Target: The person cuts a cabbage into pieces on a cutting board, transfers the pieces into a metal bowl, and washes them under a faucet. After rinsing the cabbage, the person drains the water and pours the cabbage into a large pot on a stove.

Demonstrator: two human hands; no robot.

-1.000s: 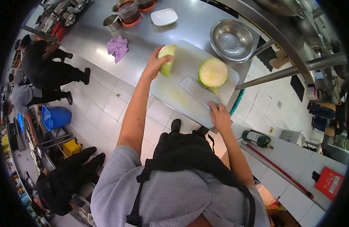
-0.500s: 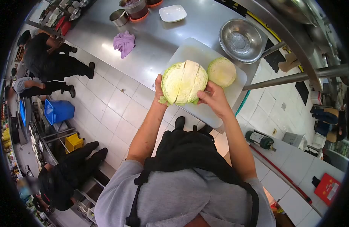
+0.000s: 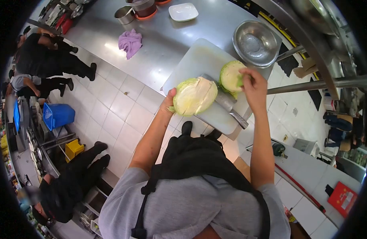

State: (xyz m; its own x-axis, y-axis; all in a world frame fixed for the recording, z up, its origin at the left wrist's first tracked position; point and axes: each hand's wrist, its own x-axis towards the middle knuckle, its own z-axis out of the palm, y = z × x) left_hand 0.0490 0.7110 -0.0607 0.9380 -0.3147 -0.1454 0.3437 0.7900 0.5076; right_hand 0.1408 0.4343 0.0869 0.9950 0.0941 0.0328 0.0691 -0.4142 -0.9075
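Observation:
My left hand (image 3: 168, 101) grips a halved cabbage (image 3: 193, 96) by its edge, with the pale cut face turned up and cut lines across it. Over the right part of the white cutting board (image 3: 205, 49), my right hand (image 3: 254, 87) has its fingers pinched on a small green cabbage leaf piece (image 3: 240, 83). Just under that leaf lies the other cabbage half (image 3: 230, 75), cut face up. A cleaver (image 3: 226, 100) rests on the board between the two halves, handle toward me; the held half partly hides its blade.
On the steel table (image 3: 159, 47) are a steel bowl (image 3: 256, 43), a white dish (image 3: 183, 12), a purple cloth (image 3: 130, 43) and a metal pot (image 3: 124, 15). Several people in dark clothes (image 3: 36, 55) are at the left. A table rail (image 3: 319, 85) runs at right.
My right hand has let go of the held cabbage half and moved right to the other half, now pinching a leaf piece. The held half has tilted, and the cleaver has come into view.

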